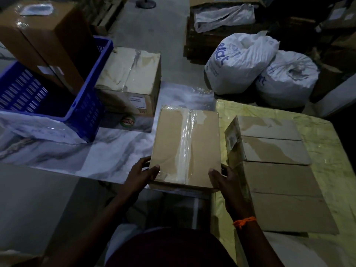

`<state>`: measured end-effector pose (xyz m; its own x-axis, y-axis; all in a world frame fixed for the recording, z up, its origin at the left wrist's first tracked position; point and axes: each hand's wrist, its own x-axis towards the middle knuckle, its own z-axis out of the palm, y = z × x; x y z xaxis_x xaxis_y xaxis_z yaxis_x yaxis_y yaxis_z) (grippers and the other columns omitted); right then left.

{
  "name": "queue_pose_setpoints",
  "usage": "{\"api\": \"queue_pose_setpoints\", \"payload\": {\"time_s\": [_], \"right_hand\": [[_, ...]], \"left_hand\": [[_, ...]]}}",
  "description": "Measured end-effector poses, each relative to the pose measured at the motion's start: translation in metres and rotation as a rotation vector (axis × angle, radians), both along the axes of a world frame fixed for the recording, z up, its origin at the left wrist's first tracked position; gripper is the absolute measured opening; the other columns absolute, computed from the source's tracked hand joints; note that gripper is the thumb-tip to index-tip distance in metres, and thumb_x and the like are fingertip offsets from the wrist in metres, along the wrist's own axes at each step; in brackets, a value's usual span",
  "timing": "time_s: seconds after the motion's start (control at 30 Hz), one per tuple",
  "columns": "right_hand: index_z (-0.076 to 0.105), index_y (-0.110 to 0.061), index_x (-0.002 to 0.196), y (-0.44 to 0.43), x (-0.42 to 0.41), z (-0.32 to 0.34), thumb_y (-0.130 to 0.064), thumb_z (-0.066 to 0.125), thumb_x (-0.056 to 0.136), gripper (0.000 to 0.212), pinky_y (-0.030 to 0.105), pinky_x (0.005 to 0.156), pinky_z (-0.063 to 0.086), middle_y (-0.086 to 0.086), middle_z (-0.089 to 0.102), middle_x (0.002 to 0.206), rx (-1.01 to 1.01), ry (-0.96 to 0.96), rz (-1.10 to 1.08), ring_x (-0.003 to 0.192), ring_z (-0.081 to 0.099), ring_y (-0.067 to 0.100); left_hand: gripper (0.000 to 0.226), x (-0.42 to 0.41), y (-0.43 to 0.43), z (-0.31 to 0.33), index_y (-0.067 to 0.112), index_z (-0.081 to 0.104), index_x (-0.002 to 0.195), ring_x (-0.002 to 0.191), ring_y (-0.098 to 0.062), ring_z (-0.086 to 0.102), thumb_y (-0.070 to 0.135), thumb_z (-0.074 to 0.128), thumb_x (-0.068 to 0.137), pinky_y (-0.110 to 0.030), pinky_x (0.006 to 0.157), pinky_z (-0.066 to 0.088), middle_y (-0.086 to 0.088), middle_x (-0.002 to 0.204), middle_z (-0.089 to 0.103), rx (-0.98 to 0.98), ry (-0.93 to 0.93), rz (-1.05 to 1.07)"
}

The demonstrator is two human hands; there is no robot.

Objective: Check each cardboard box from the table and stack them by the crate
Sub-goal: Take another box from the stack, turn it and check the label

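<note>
Head view: both hands clamp one taped cardboard box (185, 149) by its near corners, left hand (143, 173) and right hand (221, 179) with thumbs on top, the box held between the marble-look surface and the table (327, 143). It looks stiff and fairly light; the glossy tape down the middle seems slippery, so the bare cardboard edges are the safer hold. Just right of the grip, another box (273, 160) sits close. Ahead and left, a stacked box (133, 74) stands touching the blue crate (84, 116), with open floor between.
</note>
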<state>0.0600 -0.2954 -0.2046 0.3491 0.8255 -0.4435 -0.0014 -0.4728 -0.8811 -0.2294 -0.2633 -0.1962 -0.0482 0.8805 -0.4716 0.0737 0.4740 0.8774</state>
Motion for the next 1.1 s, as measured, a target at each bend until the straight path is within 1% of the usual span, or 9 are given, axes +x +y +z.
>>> {"api": "queue_pose_setpoints", "payload": {"time_s": [0.23, 0.33, 0.4, 0.5, 0.57, 0.8, 0.9, 0.97, 1.1], "right_hand": [[0.064, -0.021, 0.121, 0.023, 0.012, -0.001, -0.033, 0.077, 0.09, 0.036, 0.041, 0.085, 0.061, 0.005, 0.07, 0.118, 0.01, -0.066, 0.039, 0.106, 0.07, 0.022], [0.065, -0.018, 0.123, 0.051, 0.017, 0.001, -0.035, 0.079, 0.089, 0.041, 0.05, 0.09, 0.061, 0.004, 0.072, 0.116, 0.014, -0.109, 0.064, 0.103, 0.071, 0.022], [0.065, -0.02, 0.12, 0.073, 0.017, 0.002, -0.035, 0.079, 0.089, 0.037, 0.053, 0.09, 0.06, 0.003, 0.073, 0.113, 0.028, -0.142, 0.07, 0.1, 0.072, 0.022], [0.064, -0.019, 0.123, 0.102, 0.013, 0.004, -0.035, 0.078, 0.088, 0.041, 0.051, 0.093, 0.059, 0.002, 0.072, 0.114, 0.049, -0.168, 0.055, 0.102, 0.07, 0.021], [0.063, -0.014, 0.129, 0.116, 0.01, 0.006, -0.033, 0.077, 0.09, 0.046, 0.049, 0.095, 0.058, 0.005, 0.072, 0.117, 0.056, -0.158, 0.056, 0.102, 0.07, 0.021], [0.064, -0.022, 0.127, 0.117, 0.002, 0.012, -0.038, 0.079, 0.087, 0.046, 0.046, 0.096, 0.058, -0.004, 0.073, 0.113, 0.067, -0.164, 0.113, 0.102, 0.07, 0.017], [0.064, -0.022, 0.13, 0.114, 0.006, 0.017, -0.041, 0.079, 0.086, 0.05, 0.048, 0.097, 0.057, -0.005, 0.073, 0.114, 0.069, -0.171, 0.108, 0.103, 0.07, 0.016], [0.065, -0.023, 0.129, 0.11, 0.007, 0.021, -0.042, 0.079, 0.084, 0.051, 0.048, 0.098, 0.057, -0.006, 0.073, 0.114, 0.081, -0.17, 0.091, 0.103, 0.07, 0.015], [0.064, -0.025, 0.129, 0.105, 0.006, 0.037, -0.042, 0.078, 0.085, 0.05, 0.048, 0.097, 0.057, -0.009, 0.072, 0.114, 0.154, -0.177, 0.047, 0.105, 0.068, 0.011]], "left_hand": [[0.042, -0.004, 0.02, -0.005, 0.022, 0.064, 0.13, 0.095, -0.015, 0.071, 0.032, 0.075, 0.091, -0.023, 0.061, 0.055, 0.002, 0.12, 0.07, 0.027, 0.068, -0.047], [0.052, -0.006, 0.042, 0.0, 0.023, 0.066, 0.129, 0.107, -0.015, 0.07, 0.044, 0.077, 0.083, -0.037, 0.084, 0.06, 0.004, 0.122, 0.071, 0.083, 0.131, -0.099], [0.057, -0.005, 0.058, 0.004, 0.022, 0.065, 0.133, 0.109, -0.013, 0.068, 0.045, 0.076, 0.082, -0.039, 0.091, 0.059, 0.002, 0.125, 0.071, 0.102, 0.169, -0.103], [0.043, 0.003, 0.077, 0.011, 0.016, 0.065, 0.133, 0.103, -0.011, 0.068, 0.026, 0.073, 0.092, -0.029, 0.082, 0.058, -0.002, 0.123, 0.07, 0.136, 0.186, -0.104], [0.039, 0.01, 0.086, 0.017, 0.017, 0.064, 0.132, 0.099, -0.011, 0.068, 0.021, 0.07, 0.094, -0.025, 0.077, 0.055, -0.002, 0.12, 0.07, 0.134, 0.192, -0.114], [0.043, 0.026, 0.091, 0.022, 0.023, 0.062, 0.129, 0.103, -0.016, 0.065, 0.016, 0.073, 0.088, -0.032, 0.075, 0.054, -0.001, 0.117, 0.07, 0.072, 0.148, -0.12], [0.039, 0.026, 0.089, 0.025, 0.024, 0.064, 0.126, 0.101, -0.01, 0.065, 0.012, 0.07, 0.09, -0.029, 0.07, 0.052, 0.004, 0.115, 0.069, 0.071, 0.139, -0.099], [0.039, 0.025, 0.09, 0.023, 0.018, 0.066, 0.127, 0.102, -0.012, 0.067, 0.014, 0.073, 0.089, -0.027, 0.072, 0.053, 0.003, 0.117, 0.071, 0.084, 0.125, -0.08], [0.041, 0.031, 0.093, 0.032, 0.017, 0.066, 0.128, 0.105, -0.016, 0.069, 0.017, 0.074, 0.088, -0.034, 0.083, 0.058, -0.001, 0.12, 0.071, 0.126, 0.082, -0.037]]}}
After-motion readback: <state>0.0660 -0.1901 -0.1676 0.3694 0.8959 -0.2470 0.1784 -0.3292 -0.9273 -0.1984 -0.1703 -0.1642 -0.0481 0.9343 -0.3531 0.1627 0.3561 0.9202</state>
